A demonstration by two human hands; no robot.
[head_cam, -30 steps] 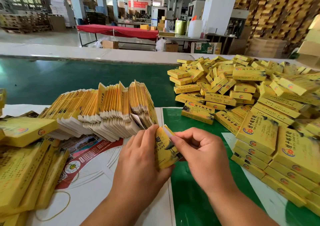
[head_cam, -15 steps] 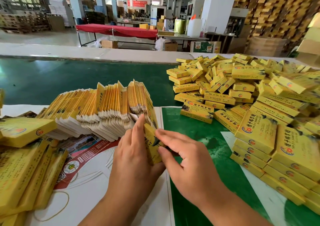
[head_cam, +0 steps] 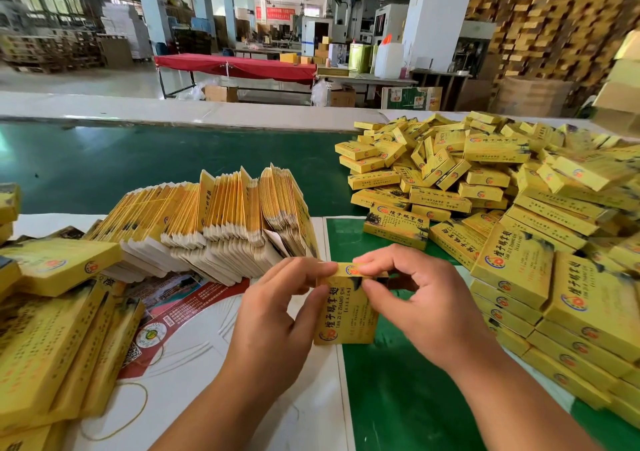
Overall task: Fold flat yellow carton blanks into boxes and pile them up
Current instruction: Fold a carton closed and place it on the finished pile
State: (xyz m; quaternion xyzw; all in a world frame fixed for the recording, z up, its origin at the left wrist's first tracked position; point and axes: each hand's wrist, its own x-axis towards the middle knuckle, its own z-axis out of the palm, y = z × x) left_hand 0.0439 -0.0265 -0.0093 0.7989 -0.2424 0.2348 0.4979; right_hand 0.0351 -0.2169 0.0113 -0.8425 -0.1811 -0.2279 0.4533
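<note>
A yellow carton, opened into a box shape, stands upright between my hands over the table's near middle. My left hand pinches its left side near the top with thumb and fingers. My right hand pinches the top end flap from the right. A fanned row of flat yellow blanks leans on the white sheet just behind my left hand. A big heap of folded yellow boxes fills the right side, with neater stacks right of my right hand.
More yellow cartons lie stacked at the near left. A red and white printed sheet and a rubber band lie under my left arm. The green belt runs across behind the blanks. The factory floor lies beyond.
My hands drew a carton away from the row of blanks toward me. It was flat and edge-on; now it stands opened, with both hands at its top end.
</note>
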